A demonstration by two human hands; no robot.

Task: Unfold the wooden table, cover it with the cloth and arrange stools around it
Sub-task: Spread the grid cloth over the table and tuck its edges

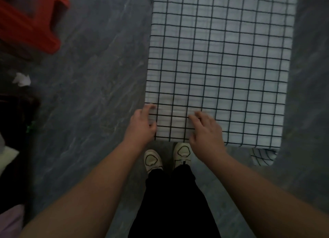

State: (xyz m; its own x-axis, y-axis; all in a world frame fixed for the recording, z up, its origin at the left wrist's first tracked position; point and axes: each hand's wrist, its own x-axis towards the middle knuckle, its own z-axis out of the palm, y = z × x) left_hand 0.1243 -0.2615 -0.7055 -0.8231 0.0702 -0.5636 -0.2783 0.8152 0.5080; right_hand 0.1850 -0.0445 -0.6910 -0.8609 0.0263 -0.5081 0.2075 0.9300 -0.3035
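White grid-checked cloth spread flat over the table, left hand curled at its near left corner, right hand resting fingers-spread on top, red stool on grey floor at far left, crumpled white paper nearby.

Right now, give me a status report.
Left hand and right hand on checked cloth, near edge. Cloth covers table. Red stool off left, unplaced.

Checked cloth spread flat over table; red stool apart.
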